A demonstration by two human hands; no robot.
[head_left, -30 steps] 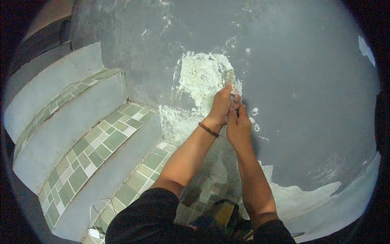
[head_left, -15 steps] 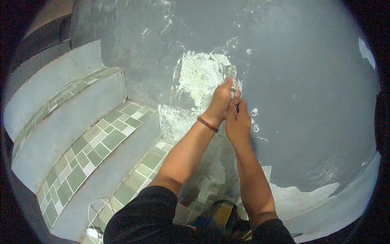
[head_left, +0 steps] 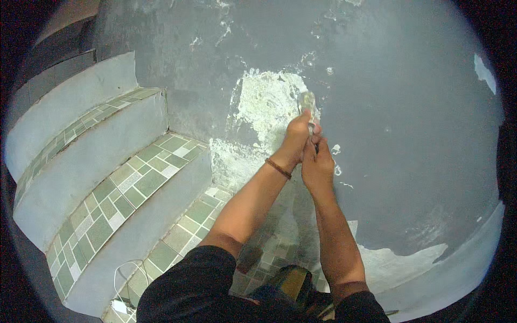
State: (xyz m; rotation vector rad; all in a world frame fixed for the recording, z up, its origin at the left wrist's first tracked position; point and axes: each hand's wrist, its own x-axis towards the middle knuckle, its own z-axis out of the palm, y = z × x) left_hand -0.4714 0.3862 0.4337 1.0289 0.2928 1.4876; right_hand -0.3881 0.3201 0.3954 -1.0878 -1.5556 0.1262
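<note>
Both hands are together on a scraper (head_left: 307,100), its flat, pale-smeared blade pointing up against the wall. My left hand (head_left: 297,134) is closed around it just below the blade, the thumb lying along it. Lower down, my right hand (head_left: 318,166) grips the dark handle, most of which the fingers hide. The blade is at the right edge of a rough whitish patch (head_left: 268,99) of bare wall, where the grey paint is gone. I cannot tell how firmly the blade touches the surface.
Curved steps with green and white tiles (head_left: 110,196) rise on the left. The grey painted wall (head_left: 409,129) has flaked spots and a peeled pale strip (head_left: 398,264) low on the right. A white cable (head_left: 116,274) lies at lower left. Something dark and yellowish (head_left: 293,282) is below my arms.
The scraper and both hands have shifted slightly down and to the right along the patch's edge. Both hands still grip the tool.
</note>
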